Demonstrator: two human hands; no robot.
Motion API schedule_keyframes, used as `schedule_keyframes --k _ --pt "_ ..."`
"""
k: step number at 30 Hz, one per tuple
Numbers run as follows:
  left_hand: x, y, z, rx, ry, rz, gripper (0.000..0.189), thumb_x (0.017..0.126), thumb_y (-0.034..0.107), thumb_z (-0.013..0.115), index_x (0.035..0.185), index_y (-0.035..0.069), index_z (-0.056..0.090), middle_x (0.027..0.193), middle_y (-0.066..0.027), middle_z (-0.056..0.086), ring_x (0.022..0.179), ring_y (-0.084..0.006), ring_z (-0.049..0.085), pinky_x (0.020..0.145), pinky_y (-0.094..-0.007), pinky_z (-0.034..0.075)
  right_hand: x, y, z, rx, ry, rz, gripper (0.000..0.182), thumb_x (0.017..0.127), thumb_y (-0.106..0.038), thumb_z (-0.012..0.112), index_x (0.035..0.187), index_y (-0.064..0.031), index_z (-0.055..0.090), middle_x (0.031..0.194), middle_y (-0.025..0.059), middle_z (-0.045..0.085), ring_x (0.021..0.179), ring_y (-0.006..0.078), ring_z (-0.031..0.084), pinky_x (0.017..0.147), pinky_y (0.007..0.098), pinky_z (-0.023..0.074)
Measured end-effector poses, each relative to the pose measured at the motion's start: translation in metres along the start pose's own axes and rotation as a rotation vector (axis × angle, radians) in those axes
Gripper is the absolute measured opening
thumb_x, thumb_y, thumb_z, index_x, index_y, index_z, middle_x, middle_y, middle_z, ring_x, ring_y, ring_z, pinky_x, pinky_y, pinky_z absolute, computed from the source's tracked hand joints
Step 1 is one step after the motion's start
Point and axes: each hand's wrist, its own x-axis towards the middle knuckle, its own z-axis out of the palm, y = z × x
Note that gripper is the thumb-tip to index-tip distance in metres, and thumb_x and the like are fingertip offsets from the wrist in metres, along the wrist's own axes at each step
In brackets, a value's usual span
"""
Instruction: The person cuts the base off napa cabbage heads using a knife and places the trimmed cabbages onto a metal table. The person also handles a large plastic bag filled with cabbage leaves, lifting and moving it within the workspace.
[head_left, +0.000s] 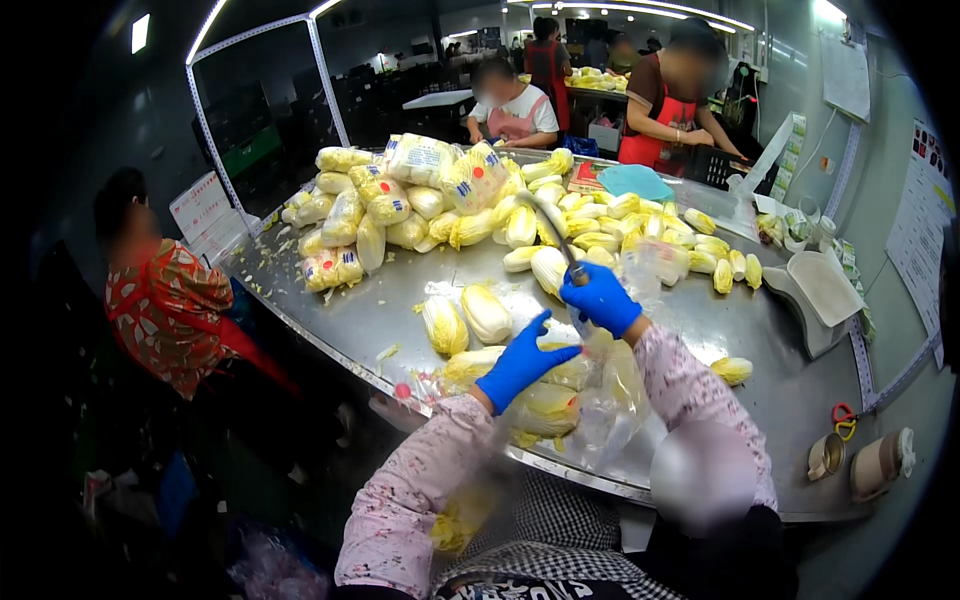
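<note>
My right hand (602, 298), in a blue glove, is closed around the handle of a dark curved tool (553, 229), perhaps a sealing or cutting tool; I cannot tell which. My left hand (525, 360), gloved in blue as well, has its thumb and fingers apart above a clear plastic bag (611, 386). Below it, a napa cabbage (544, 409) in clear plastic lies near the table's front edge. Two bare napa cabbages, one on the left (445, 325) and one on the right (487, 313), lie beyond my left hand.
Bagged cabbages (420, 161) are piled at the far left of the metal table (795, 420), loose ones (600, 225) behind. A scale (817, 292), scissors (844, 420) and metal cup (826, 455) stand right. People work at the left and beyond the table.
</note>
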Motion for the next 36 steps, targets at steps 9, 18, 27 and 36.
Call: schedule_keyframes --k 9,18,27,36 --pt "0.01 0.034 0.0 -0.547 -0.069 -0.132 0.079 0.076 0.032 0.077 0.136 0.004 0.034 0.124 -0.0136 0.052 0.106 -0.0199 0.055 0.082 -0.0314 0.05 -0.016 0.021 -0.014 0.571 -0.249 -0.016 0.009 0.079 -0.009 0.063 0.084 -0.0081 0.056 0.073 0.0011 0.056 0.064 0.0104 0.055 0.058 0.0241 0.0464" --pt "0.009 0.035 -0.008 -0.629 -0.337 -0.056 0.068 0.082 0.022 0.07 0.137 0.002 0.037 0.124 -0.0087 0.054 0.11 -0.0165 0.053 0.093 -0.0301 0.045 -0.001 0.041 -0.006 1.107 0.011 -0.095 0.01 0.08 -0.009 0.056 0.076 -0.0119 0.047 0.067 0.0 0.049 0.058 0.0124 0.053 0.054 0.0263 0.0462" --pt "-0.007 0.059 -0.038 -1.12 -0.38 -0.272 0.058 0.085 0.023 0.066 0.135 0.002 0.043 0.124 -0.0084 0.056 0.106 -0.019 0.058 0.092 -0.0311 0.047 0.034 0.066 -0.062 -0.191 -0.003 0.019 0.026 0.081 -0.026 0.068 0.09 -0.0032 0.059 0.066 0.0072 0.058 0.057 0.0174 0.057 0.056 0.0332 0.0471" --pt "0.028 0.019 -0.032 -0.954 -0.124 -0.201 0.061 0.082 0.02 0.07 0.133 0.004 0.042 0.122 -0.0072 0.055 0.106 -0.0165 0.055 0.092 -0.03 0.045 0.04 0.103 -0.098 0.231 0.343 0.102 0.018 0.082 -0.023 0.064 0.083 -0.0055 0.057 0.064 0.0031 0.054 0.043 0.0139 0.051 0.039 0.0267 0.0432"
